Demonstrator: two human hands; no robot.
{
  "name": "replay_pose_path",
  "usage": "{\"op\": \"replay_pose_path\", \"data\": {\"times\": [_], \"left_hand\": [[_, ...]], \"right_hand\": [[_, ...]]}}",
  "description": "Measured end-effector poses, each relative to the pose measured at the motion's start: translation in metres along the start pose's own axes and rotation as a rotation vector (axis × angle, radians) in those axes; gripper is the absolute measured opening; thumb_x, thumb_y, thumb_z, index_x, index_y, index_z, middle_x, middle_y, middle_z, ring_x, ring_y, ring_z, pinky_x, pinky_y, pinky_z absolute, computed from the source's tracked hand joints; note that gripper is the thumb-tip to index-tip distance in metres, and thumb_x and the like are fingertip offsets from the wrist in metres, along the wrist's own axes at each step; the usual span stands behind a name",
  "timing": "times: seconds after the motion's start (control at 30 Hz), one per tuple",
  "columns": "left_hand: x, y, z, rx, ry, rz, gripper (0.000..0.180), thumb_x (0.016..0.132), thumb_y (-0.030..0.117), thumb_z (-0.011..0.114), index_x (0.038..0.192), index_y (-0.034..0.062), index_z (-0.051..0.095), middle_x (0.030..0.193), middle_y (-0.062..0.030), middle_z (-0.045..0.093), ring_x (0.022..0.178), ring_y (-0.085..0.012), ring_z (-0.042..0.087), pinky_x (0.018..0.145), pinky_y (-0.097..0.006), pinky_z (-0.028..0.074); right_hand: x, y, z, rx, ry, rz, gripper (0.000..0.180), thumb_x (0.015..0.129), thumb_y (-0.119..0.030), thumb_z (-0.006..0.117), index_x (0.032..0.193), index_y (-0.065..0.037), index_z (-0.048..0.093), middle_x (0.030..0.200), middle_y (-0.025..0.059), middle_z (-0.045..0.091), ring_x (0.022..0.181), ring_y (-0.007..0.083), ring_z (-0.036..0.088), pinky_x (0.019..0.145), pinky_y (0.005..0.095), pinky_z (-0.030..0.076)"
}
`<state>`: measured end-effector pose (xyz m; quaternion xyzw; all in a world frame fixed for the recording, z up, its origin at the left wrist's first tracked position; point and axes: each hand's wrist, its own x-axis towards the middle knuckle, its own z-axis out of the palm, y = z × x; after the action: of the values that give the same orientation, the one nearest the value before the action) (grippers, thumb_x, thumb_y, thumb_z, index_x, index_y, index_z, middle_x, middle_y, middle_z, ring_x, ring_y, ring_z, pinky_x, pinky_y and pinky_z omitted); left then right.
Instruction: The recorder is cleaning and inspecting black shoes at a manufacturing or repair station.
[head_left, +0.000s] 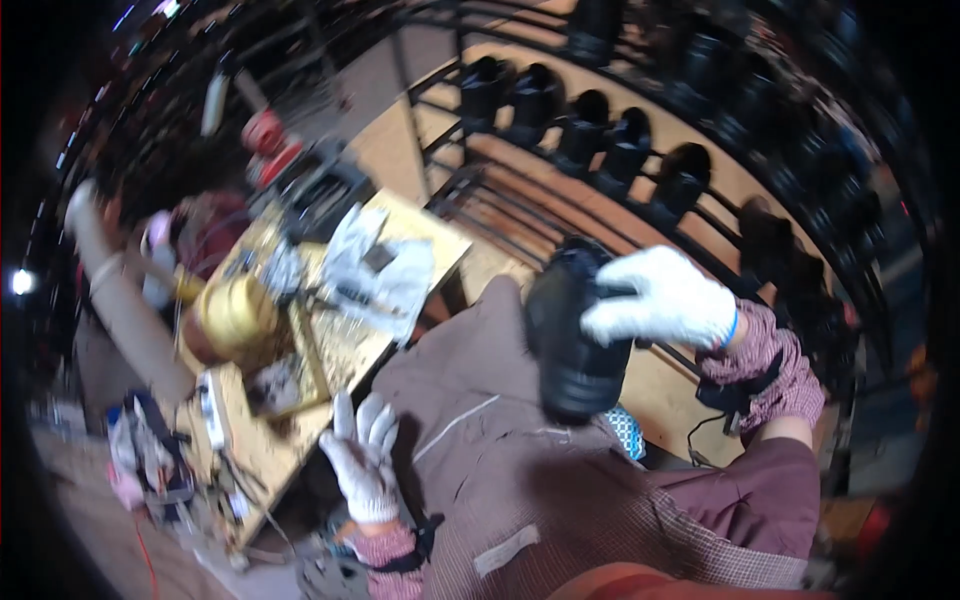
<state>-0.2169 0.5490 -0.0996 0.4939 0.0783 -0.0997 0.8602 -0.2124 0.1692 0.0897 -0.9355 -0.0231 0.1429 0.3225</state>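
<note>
Right hand (665, 298) fingers wrapped round black stage-light housing (572, 335), carrying step. Left hand (362, 455) fingers spread, free, near cluttered wooden table (290, 440). Next: steady set-down.

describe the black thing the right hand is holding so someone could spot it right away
Start from the long wooden rack with rows of black units across the top right. In front of it, over the person's brown lap, the white-gloved right hand grips a bulky black cylindrical unit. Unlike its look-alikes parked on the rack, it is lifted free and tilted.

Dim, warm light, motion blur throughout (worst at left), heavy fisheye bend, black vignetted rim.
</note>
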Motion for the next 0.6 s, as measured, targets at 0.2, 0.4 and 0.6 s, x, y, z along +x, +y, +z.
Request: {"op": "replay_pose_path", "data": {"times": [0.2, 0.4, 0.6], "left_hand": [[0.009, -0.014, 0.034, -0.348, 0.098, 0.142, 0.098, 0.089, 0.081, 0.039, 0.157, 0.0116, 0.029, 0.147, -0.0206, 0.048, 0.131, -0.0336, 0.05, 0.111, -0.047, 0.042], [0.025, 0.003, -0.043, -0.48, 0.285, 0.216, 0.12, 0.072, 0.097, 0.036, 0.148, 0.0052, 0.038, 0.13, -0.0211, 0.058, 0.112, -0.0384, 0.061, 0.101, -0.052, 0.05], [0.054, 0.063, -0.088, -0.286, 0.421, 0.415, 0.09, 0.092, 0.08, 0.037, 0.153, 0.0148, 0.041, 0.15, -0.01, 0.049, 0.133, -0.0306, 0.051, 0.115, -0.045, 0.04]], "right_hand": [[0.059, -0.048, 0.092, -0.084, -0.162, -1.029, 0.036, 0.083, -0.04, 0.075, 0.102, -0.01, 0.072, 0.082, 0.0089, 0.067, 0.068, 0.03, 0.066, 0.059, 0.038, 0.053], [0.087, -0.1, 0.144, -0.279, -0.302, -1.127, 0.056, 0.083, -0.035, 0.069, 0.132, -0.008, 0.062, 0.121, 0.0184, 0.064, 0.076, 0.0298, 0.069, 0.067, 0.039, 0.057], [0.088, -0.057, 0.137, -0.35, 0.006, -0.981, 0.062, 0.088, -0.043, 0.068, 0.138, -0.008, 0.059, 0.139, 0.0257, 0.056, 0.102, 0.0332, 0.07, 0.073, 0.0375, 0.054]]}}
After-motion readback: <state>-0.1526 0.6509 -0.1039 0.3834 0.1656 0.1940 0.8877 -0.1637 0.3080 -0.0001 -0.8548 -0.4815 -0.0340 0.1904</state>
